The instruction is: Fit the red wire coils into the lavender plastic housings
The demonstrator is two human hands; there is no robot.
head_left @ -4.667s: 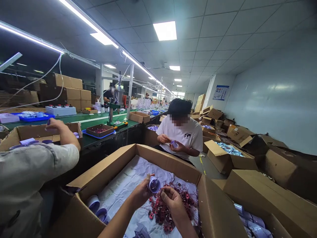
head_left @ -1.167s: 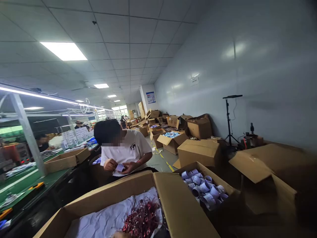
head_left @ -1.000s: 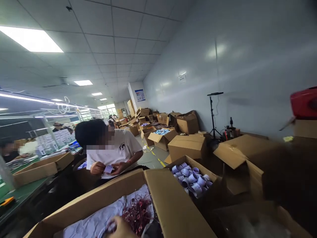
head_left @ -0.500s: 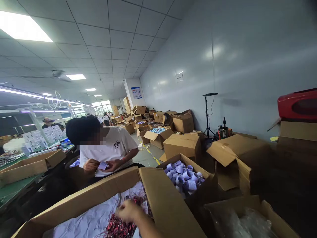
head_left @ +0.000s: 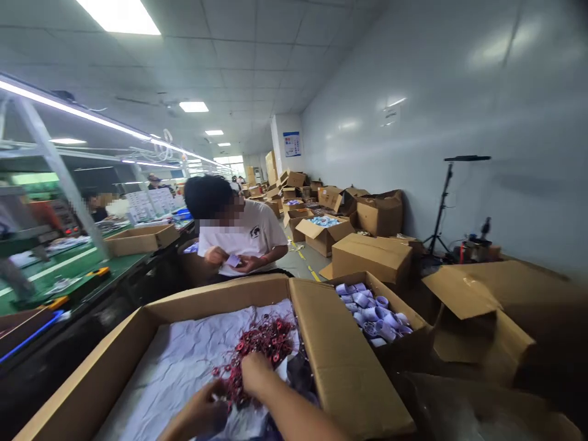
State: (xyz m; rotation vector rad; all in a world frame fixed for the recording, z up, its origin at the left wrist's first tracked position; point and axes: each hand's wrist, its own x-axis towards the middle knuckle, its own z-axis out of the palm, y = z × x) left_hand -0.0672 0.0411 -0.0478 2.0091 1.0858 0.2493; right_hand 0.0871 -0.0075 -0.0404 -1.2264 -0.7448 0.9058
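Note:
A large cardboard box (head_left: 193,301) lined with crumpled white paper (head_left: 169,355) stands before me. On the paper lies a tangled heap of small red parts with thin wires (head_left: 264,340). My right hand (head_left: 258,372) is closed at the near side of the heap; its fingertips are hidden, and I cannot make out what they hold. At the heap's lower left edge is my left hand (head_left: 206,409), its fingers bent with a gap between them and the thumb. I see nothing held in it. Beside my right forearm, a dark and white bundle (head_left: 298,373) lies in the box.
Across the box a seated co-worker (head_left: 239,233) holds a small pale lilac piece (head_left: 233,261). To the right stands a carton of pale lilac cylindrical cups (head_left: 374,315). More cartons (head_left: 372,254) line the wall. On the left runs a green workbench (head_left: 133,263).
My view has turned left. My left hand has come into view by the heap. My right hand remains at the wired parts, now on their near side.

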